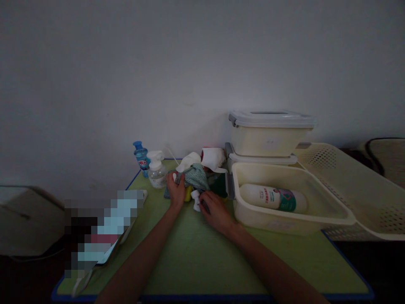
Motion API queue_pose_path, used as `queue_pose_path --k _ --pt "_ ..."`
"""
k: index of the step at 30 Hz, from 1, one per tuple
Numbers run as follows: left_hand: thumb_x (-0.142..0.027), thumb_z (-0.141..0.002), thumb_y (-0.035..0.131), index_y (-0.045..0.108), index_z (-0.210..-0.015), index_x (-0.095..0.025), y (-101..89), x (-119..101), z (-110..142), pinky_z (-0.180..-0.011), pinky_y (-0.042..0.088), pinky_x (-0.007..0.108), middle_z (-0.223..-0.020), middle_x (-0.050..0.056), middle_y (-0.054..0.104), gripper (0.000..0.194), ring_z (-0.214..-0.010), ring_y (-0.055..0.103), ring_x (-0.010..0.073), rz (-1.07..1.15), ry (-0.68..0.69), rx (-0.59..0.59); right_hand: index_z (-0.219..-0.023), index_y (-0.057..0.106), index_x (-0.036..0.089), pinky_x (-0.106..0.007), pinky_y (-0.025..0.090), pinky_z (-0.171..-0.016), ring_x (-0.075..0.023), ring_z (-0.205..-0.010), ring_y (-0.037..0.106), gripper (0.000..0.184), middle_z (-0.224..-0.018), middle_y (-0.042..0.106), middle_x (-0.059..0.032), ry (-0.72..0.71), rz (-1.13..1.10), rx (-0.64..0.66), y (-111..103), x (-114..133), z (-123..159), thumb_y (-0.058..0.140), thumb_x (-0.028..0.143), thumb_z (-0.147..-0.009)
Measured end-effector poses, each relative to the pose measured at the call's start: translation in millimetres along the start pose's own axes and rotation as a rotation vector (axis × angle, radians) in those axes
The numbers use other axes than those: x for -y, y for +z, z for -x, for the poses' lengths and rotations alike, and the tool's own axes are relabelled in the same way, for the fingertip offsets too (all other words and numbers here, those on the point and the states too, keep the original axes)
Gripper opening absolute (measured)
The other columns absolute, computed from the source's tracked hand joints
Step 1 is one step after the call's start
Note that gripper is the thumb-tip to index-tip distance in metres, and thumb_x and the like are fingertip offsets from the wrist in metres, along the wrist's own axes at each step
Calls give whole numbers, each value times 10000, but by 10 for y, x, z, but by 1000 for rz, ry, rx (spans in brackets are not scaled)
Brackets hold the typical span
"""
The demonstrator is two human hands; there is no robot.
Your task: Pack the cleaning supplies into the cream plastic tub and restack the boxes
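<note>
A crumpled grey-green cloth [195, 175] lies in a pile at the back of the table. My left hand [176, 190] is at its left side, fingers bent and closed on its edge. My right hand [217, 210] is to the right and a little nearer, its fingers curled against a small white object [195, 200] whose kind I cannot make out. Between the hands, a yellow item [188, 194] shows partly from under the cloth. Behind the cloth are white tissue-like sheets [189, 161] and a white roll or packet [213, 158]. A dark green scouring pad [219, 185] sits to the right.
Left of the pile stand a clear spray bottle [157, 172] and a blue bottle [141, 158]. An open cream bin [262, 221] holds a white bottle [274, 197]. Behind it is a lidded box [268, 137]; a perforated basket [357, 177] lies right. A blurred-out device [110, 228] rests at the left edge.
</note>
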State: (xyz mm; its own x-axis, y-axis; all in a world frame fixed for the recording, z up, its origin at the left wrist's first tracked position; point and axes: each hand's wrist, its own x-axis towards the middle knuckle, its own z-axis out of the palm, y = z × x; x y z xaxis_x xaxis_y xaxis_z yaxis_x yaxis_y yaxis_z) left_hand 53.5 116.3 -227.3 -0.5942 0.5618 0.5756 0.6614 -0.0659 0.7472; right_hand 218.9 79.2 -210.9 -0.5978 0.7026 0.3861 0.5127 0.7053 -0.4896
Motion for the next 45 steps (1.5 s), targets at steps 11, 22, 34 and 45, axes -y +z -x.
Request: queue_pose_path --k 11,22,34,45 --pt "-201 -776 503 558 -886 -205 -102 -194 115 -921 387 412 -1050 89 523 124 -1051 499 242 -179 342 199 -1115 482 153 -447 321 -1034 -248 -1268 328 362 -1228 497 -139 22 -57 -5 71 -64 21 502 117 -756" --pt "-186 -647 588 470 -1266 -201 -239 -180 -60 -1061 183 478 -1310 124 435 630 -1239 367 280 -348 633 917 -905 517 173 -351 445 -851 -198 -976 495 275 -989 551 -78 160 31 -136 12 -50 20 423 19 -698" --pt "-38 -696 442 518 -1104 -150 -140 25 -58 -1011 345 423 -1224 137 498 430 -1173 447 239 -237 647 660 -975 520 172 -346 414 -888 -202 -1035 478 288 -1086 501 -89 197 245 -88 -26 -9 26 450 60 -719" --pt "-50 -736 458 629 -1021 -176 -111 65 -32 -906 405 414 -1114 116 515 356 -1061 465 248 -251 600 390 -1052 540 141 -403 376 -939 -276 -1191 353 287 -1110 539 -125 175 416 101 -104 53 27 445 123 -781"
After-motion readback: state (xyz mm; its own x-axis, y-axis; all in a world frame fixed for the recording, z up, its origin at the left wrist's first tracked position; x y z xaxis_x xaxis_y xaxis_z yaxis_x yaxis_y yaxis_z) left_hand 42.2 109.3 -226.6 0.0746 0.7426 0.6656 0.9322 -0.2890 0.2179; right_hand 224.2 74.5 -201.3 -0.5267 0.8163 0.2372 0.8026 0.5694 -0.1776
